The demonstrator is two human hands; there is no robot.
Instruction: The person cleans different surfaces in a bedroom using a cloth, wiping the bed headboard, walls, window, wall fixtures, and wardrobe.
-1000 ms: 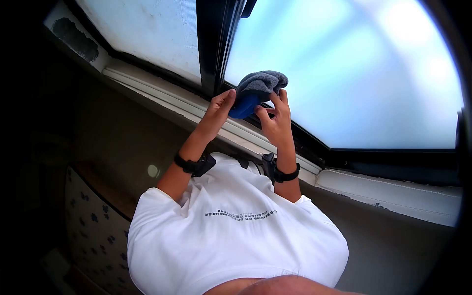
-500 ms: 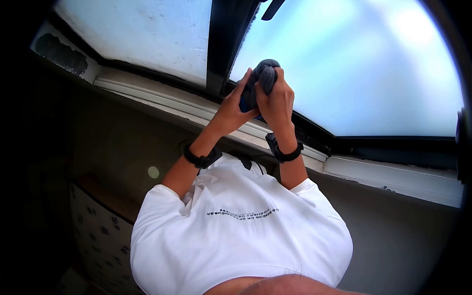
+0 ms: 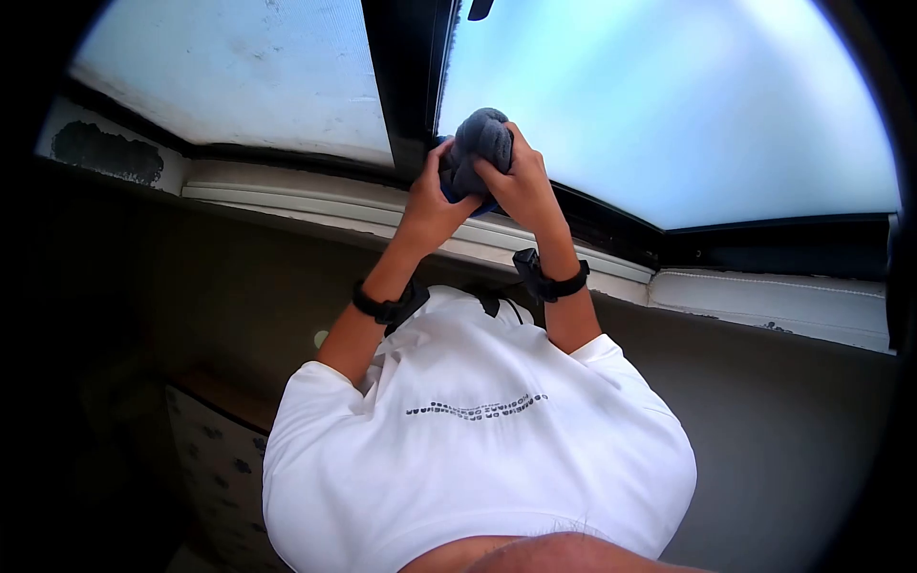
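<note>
Pale windowsill (image 3: pixel 306 201) with long grooves, chipped in places, black window frame (image 3: pixel 774 250) along its far side.

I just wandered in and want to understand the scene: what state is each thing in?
Grey cloth: bunched up
Blue material: mostly hidden
Left hand: gripping the cloth
Right hand: gripping the cloth
Wristbands: fastened
Left pane: specked
Right pane: brightly lit; open or shut unclear
White shirt: worn, creased
</note>
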